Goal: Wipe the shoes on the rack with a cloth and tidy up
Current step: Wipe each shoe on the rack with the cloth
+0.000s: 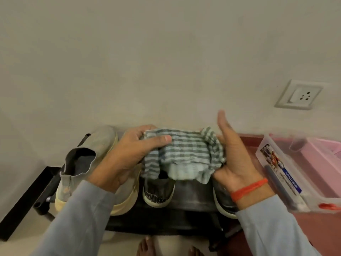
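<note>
A grey-and-white striped cloth is bunched up between both hands above the black shoe rack. My left hand grips its left end, thumb over the top. My right hand holds the right end against the palm, its fingers pointing straight up. Under the cloth stand a pair of dark shoes with pale soles, one in the middle and one partly hidden by my right wrist. A beige slip-on sneaker sits at the rack's left; its partner is mostly hidden under my left arm.
A clear plastic multi-box and a pink tray rest on a reddish surface to the right. The wall behind carries a power socket. A black skirting runs at lower left. My bare toes show below the rack.
</note>
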